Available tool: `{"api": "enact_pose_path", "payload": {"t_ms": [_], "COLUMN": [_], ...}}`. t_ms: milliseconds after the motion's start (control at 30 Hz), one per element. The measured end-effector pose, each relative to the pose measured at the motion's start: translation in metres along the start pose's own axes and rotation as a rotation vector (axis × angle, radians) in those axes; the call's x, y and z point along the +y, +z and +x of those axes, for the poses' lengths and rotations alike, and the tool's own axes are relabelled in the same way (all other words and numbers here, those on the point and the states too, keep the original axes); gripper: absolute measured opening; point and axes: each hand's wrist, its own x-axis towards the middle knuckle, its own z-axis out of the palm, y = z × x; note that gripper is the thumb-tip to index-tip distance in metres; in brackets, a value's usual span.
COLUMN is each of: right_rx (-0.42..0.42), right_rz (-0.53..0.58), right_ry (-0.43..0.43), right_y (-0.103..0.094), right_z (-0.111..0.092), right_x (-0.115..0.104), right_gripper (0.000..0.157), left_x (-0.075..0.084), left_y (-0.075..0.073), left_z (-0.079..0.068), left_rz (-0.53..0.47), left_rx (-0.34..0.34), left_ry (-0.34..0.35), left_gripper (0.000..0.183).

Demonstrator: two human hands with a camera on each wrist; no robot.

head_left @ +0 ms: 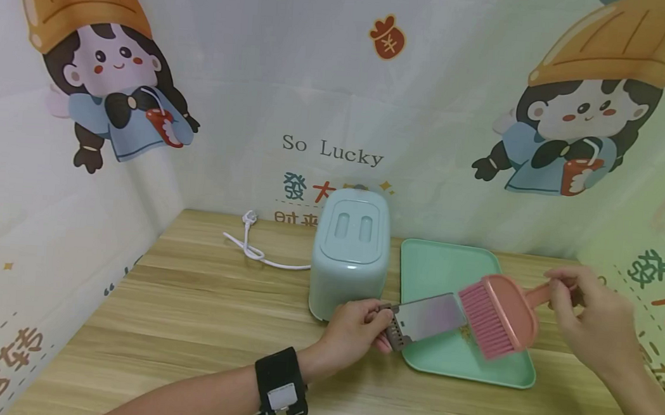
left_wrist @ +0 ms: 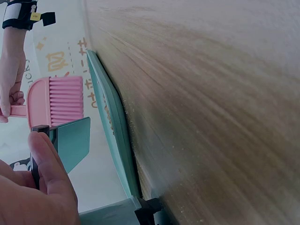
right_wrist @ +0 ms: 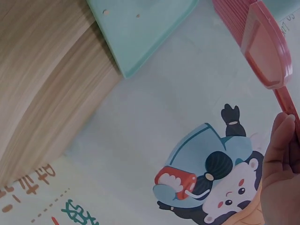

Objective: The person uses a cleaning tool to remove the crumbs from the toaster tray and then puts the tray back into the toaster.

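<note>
My left hand (head_left: pixel 353 328) pinches the dark slotted end of a flat metal crumb tray (head_left: pixel 425 318), its shiny plate pointing right. From the other side my right hand (head_left: pixel 594 315) grips the handle of a pink brush (head_left: pixel 511 313), whose bristles overlap the plate's far end in the head view. Both are held above a green serving tray (head_left: pixel 449 262), where small crumbs (head_left: pixel 465 334) lie. In the left wrist view the crumb tray (left_wrist: pixel 72 140) is tilted close by the brush bristles (left_wrist: pixel 65 101). The right wrist view shows the brush (right_wrist: pixel 267 51) from its back.
A pale blue toaster (head_left: pixel 350 234) stands upright just left of the green tray, close behind my left hand. Its white cord and plug (head_left: pixel 248 218) lie on the wooden table (head_left: pixel 217 315) to the left. Printed cloth (head_left: pixel 248 88) hangs behind and at both sides.
</note>
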Motion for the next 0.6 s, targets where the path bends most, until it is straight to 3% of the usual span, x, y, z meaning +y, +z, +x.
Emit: {"api": "enact_pose_path", "payload": {"t_ms": [167,367,600], "right_rx": [-0.100,-0.163,-0.167], "right_rz": [-0.022,0.008,0.020], "right_ry": [-0.048,-0.085,-0.114], "right_y": [-0.0040,-0.0085,-0.0084], "right_z": [-0.0028,-0.0047,0.0045], "right_x": [-0.0001,0.0018,0.0014], "right_gripper": [0.018,0.024,0.025], "left_x": [-0.0006,0.0000,-0.0013], "left_y": [0.0000,0.0004,0.0001], "left_z": [0.0002,0.0001,0.0002], "left_rz": [0.011,0.041,0.056], "left_rx": [0.002,0.005,0.008], "left_ry": [0.016,0.034,0.029], "left_gripper": [0.022,0.021,0.020]}}
